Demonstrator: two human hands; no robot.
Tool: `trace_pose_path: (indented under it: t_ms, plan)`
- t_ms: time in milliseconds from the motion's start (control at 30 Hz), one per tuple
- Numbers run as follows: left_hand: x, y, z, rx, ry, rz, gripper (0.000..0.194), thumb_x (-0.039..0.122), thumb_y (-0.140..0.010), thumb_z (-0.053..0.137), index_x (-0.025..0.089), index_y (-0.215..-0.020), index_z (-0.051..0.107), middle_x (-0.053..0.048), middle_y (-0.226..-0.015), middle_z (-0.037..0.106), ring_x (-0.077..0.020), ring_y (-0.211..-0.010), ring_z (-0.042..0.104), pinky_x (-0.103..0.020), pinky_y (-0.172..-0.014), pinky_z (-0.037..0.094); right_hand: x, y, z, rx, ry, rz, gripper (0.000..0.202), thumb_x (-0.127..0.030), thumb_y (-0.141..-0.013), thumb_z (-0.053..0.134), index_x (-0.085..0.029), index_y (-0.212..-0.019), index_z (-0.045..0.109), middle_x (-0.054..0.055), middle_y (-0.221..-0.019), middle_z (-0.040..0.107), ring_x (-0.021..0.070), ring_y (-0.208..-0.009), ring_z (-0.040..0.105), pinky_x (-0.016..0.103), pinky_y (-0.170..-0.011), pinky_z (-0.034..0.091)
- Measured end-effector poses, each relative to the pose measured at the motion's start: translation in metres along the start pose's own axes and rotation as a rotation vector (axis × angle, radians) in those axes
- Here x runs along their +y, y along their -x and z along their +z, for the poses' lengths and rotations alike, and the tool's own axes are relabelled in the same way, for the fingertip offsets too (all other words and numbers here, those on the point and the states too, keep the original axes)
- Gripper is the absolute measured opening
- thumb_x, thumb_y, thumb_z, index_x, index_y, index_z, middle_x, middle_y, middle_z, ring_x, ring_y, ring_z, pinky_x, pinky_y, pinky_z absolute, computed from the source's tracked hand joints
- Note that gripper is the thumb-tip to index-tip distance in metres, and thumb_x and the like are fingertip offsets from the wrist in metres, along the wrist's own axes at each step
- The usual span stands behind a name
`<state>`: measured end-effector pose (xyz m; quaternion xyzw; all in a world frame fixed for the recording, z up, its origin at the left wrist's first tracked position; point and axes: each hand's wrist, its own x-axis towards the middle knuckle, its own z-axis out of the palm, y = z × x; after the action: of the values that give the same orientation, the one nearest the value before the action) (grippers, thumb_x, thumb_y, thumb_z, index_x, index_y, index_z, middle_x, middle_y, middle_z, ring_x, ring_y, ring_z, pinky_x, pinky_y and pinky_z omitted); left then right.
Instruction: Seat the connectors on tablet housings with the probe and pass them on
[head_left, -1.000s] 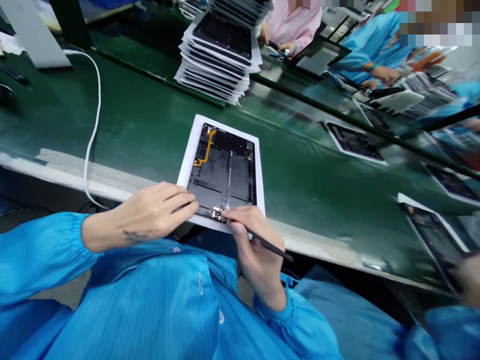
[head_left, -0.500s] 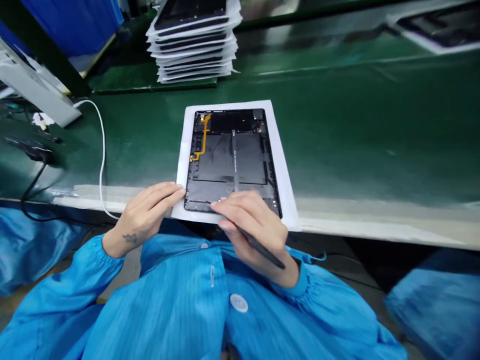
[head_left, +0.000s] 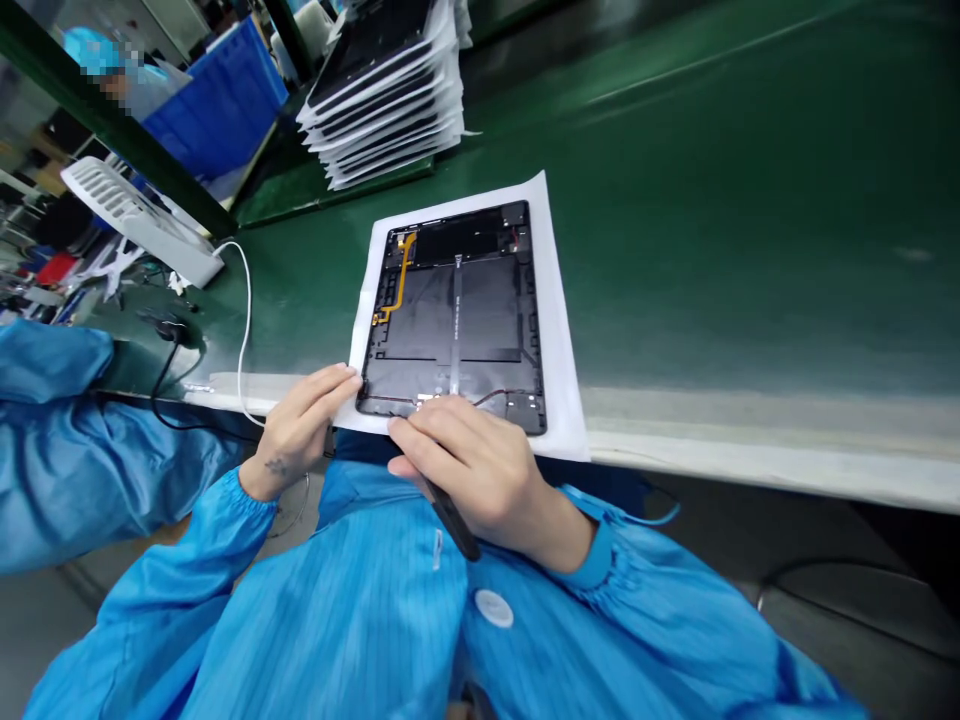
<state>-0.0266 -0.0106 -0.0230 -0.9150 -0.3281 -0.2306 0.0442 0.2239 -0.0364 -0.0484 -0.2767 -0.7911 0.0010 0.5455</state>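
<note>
An opened tablet housing [head_left: 491, 310] lies on a white sheet [head_left: 561, 350] at the bench's front edge. Inside it run an orange flex cable [head_left: 401, 285] on the left and a grey ribbon [head_left: 455, 320] down the middle. My left hand [head_left: 300, 428] rests with fingers stretched out, fingertips at the housing's lower left edge and on the sheet. My right hand [head_left: 476, 465] is closed around a slim black tool [head_left: 454, 522], over the near edge of the housing. The tool's working tip is hidden by my fingers.
A stack of panels with white sheets between [head_left: 390, 110] stands at the back. On the left are a white device [head_left: 142, 220] with a white cable [head_left: 246, 310], a black plug [head_left: 169, 325] and a blue bin [head_left: 217, 105]. A person [head_left: 112, 70] is in the far left background.
The view has swung left and tilted. My right hand has shifted left along the housing's near edge with the black tool, uncovering the lower right corner. My left hand stays at the left edge.
</note>
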Motion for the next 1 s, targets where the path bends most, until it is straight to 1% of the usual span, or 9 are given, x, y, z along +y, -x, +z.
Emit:
trace_pose_path:
  t_ms: [133,200,300,400,500,700,900,967,1000]
  plan:
    - [0.001,0.003,0.001,-0.005,-0.041,0.033,0.061,-0.003,-0.098,0.039,0.024,-0.153,0.045,-0.013,-0.144,0.059,-0.0251,-0.136,0.056,-0.044,-0.114,0.051,-0.001,0.002,0.000,0.027,-0.002,0.017,0.027,-0.029,-0.105,0.048,-0.010,-0.100,0.068,0.007,-0.080,0.068,0.0185,-0.080,0.062,0.031,-0.070,0.054]
    - [0.001,0.005,0.001,0.004,-0.048,0.046,0.061,-0.002,-0.098,0.040,0.022,-0.153,0.044,-0.015,-0.143,0.060,-0.0257,-0.136,0.056,-0.044,-0.113,0.052,-0.002,0.004,-0.003,0.089,-0.032,0.053,0.022,-0.026,-0.104,0.050,-0.013,-0.103,0.067,0.007,-0.085,0.069,0.0191,-0.086,0.063,0.033,-0.075,0.057]
    - [0.002,0.007,0.001,0.021,-0.051,0.082,0.059,-0.001,-0.098,0.044,0.021,-0.152,0.046,-0.016,-0.140,0.062,-0.0263,-0.134,0.058,-0.043,-0.110,0.054,-0.003,0.005,-0.008,0.167,-0.095,0.128,0.019,-0.023,-0.103,0.050,-0.015,-0.109,0.067,0.011,-0.097,0.068,0.0225,-0.101,0.063,0.041,-0.087,0.059]
    - [0.003,0.010,0.000,0.043,-0.032,0.106,0.058,-0.001,-0.097,0.046,0.021,-0.151,0.048,-0.016,-0.136,0.064,-0.0258,-0.131,0.060,-0.042,-0.108,0.055,-0.005,0.003,-0.013,0.157,-0.175,0.159,0.022,-0.018,-0.102,0.049,-0.014,-0.117,0.065,0.013,-0.106,0.068,0.0231,-0.108,0.063,0.045,-0.095,0.057]
    - [0.004,0.009,-0.001,0.045,0.007,0.082,0.061,-0.005,-0.095,0.044,0.020,-0.151,0.048,-0.015,-0.134,0.065,-0.0240,-0.130,0.060,-0.040,-0.109,0.054,-0.007,0.001,-0.014,0.130,-0.242,0.170,0.025,-0.013,-0.101,0.050,-0.014,-0.122,0.063,0.012,-0.108,0.071,0.0214,-0.106,0.066,0.046,-0.098,0.057]
    - [0.001,0.001,-0.001,-0.001,-0.010,0.050,0.058,-0.003,-0.096,0.045,0.022,-0.149,0.050,-0.013,-0.128,0.066,-0.0228,-0.124,0.062,-0.039,-0.106,0.055,-0.011,-0.001,-0.015,0.045,-0.201,0.212,0.023,-0.013,-0.100,0.052,-0.015,-0.119,0.066,0.011,-0.108,0.074,0.0220,-0.103,0.068,0.044,-0.093,0.059]
    - [0.003,0.008,0.002,0.047,0.025,0.074,0.058,-0.004,-0.096,0.045,0.022,-0.147,0.052,-0.012,-0.130,0.066,-0.0221,-0.128,0.060,-0.039,-0.108,0.054,-0.010,-0.001,-0.013,0.049,-0.195,0.178,0.022,-0.012,-0.100,0.052,-0.015,-0.118,0.064,0.011,-0.106,0.073,0.0218,-0.102,0.067,0.043,-0.092,0.058]
    - [0.006,0.010,0.002,0.056,0.078,0.039,0.053,-0.002,-0.097,0.045,0.022,-0.142,0.057,-0.011,-0.131,0.067,-0.0209,-0.128,0.061,-0.037,-0.110,0.053,-0.009,0.000,-0.013,0.061,-0.201,0.154,0.025,-0.010,-0.100,0.050,-0.014,-0.122,0.062,0.011,-0.103,0.072,0.0216,-0.102,0.066,0.042,-0.091,0.057]
    - [0.007,0.010,0.000,0.058,0.116,-0.013,0.050,-0.001,-0.098,0.044,0.023,-0.139,0.059,-0.010,-0.130,0.068,-0.0201,-0.127,0.062,-0.036,-0.110,0.053,-0.009,0.000,-0.013,0.064,-0.189,0.138,0.027,-0.008,-0.100,0.048,-0.012,-0.123,0.060,0.010,-0.099,0.071,0.0214,-0.099,0.065,0.040,-0.087,0.057]
